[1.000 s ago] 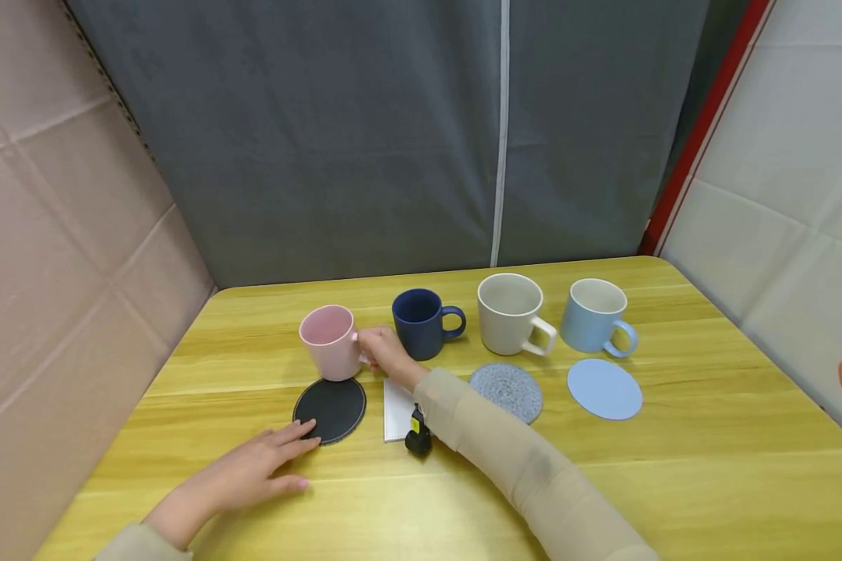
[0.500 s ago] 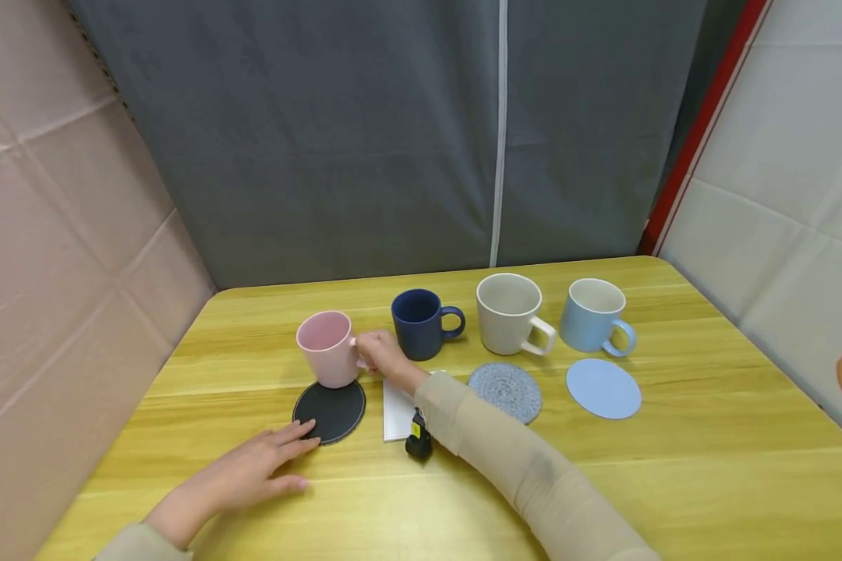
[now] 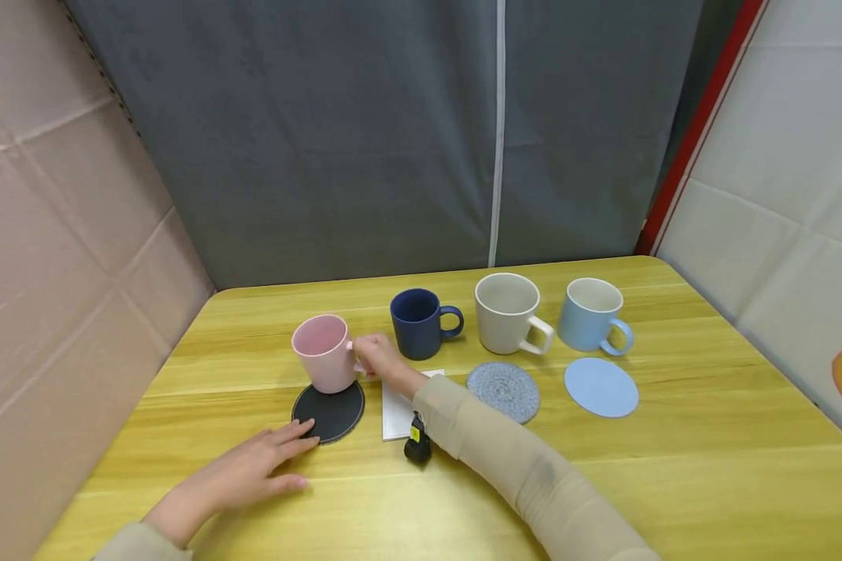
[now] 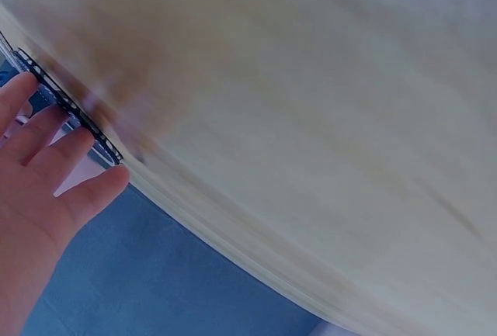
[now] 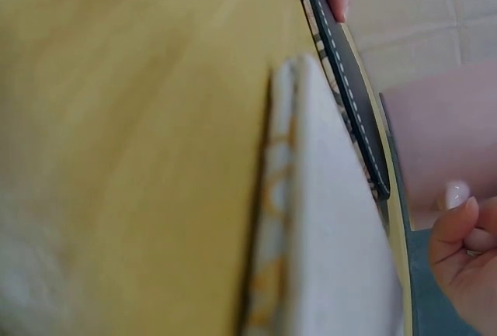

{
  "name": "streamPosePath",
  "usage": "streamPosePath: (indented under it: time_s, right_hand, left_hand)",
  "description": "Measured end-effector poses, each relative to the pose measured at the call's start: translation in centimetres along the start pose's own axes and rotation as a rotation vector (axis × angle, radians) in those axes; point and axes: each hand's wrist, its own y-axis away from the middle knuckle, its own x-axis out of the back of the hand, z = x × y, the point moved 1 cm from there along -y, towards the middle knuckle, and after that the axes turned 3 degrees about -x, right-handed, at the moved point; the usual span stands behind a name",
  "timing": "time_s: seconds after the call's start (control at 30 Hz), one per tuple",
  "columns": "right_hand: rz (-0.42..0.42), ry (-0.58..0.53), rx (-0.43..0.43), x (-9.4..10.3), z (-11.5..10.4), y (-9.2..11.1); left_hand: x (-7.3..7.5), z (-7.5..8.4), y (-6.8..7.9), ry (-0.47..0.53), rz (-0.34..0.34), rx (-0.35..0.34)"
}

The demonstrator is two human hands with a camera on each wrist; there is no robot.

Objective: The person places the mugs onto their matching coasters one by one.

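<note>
In the head view, my right hand (image 3: 381, 360) grips the handle of an upright pink mug (image 3: 325, 357). The mug's base overlaps the far part of a round black coaster (image 3: 335, 417); whether it touches the coaster I cannot tell. My left hand (image 3: 256, 469) lies with fingers spread, fingertips on the coaster's near left edge. Thumb and curled fingers of the right hand (image 5: 470, 262) show at the handle in the right wrist view, beside the mug's wall (image 5: 443, 138). In the left wrist view, the left hand (image 4: 43, 185) reaches the coaster's stitched edge (image 4: 74, 111).
A navy mug (image 3: 416, 331), a cream mug (image 3: 504, 319) and a light blue mug (image 3: 585, 323) stand rightward along the back. Before them lie a white coaster (image 3: 396, 413), partly under the right arm, a grey woven coaster (image 3: 503, 392) and a pale blue round coaster (image 3: 601, 387).
My right hand has brought the pink mug slightly toward me and to the left, so its base overlaps more of the black coaster. The left hand has stayed in place.
</note>
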Motion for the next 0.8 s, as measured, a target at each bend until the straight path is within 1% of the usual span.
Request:
streamPosePath:
  time_s: [0.2, 0.43, 0.5, 0.53, 0.67, 0.73, 0.8]
  right_hand:
    - [-0.013, 0.016, 0.009, -0.3, -0.2, 0.3]
    - [-0.028, 0.006, -0.005, -0.5, -0.2, 0.4]
    - [-0.044, 0.006, 0.003, -0.4, -0.9, 1.1]
    - [-0.049, 0.005, 0.005, -0.4, -0.9, 1.1]
    - [-0.050, -0.006, 0.007, -0.4, -0.9, 1.2]
    - [-0.041, -0.015, 0.003, -0.5, 0.0, 0.6]
    - [-0.042, -0.022, 0.003, -0.5, 0.1, 0.5]
  left_hand:
    - [0.0, 0.0, -0.1, -0.006, -0.007, 0.009]
    - [0.0, 0.0, -0.1, 0.002, -0.009, 0.011]
    - [0.0, 0.0, -0.1, 0.002, -0.007, 0.008]
    - [0.0, 0.0, -0.1, 0.003, -0.007, 0.008]
    - [0.0, 0.0, -0.1, 0.011, -0.012, 0.011]
    - [0.0, -0.1, -0.1, 0.016, -0.017, 0.014]
    - [0.0, -0.1, -0.1, 0.019, -0.021, 0.017]
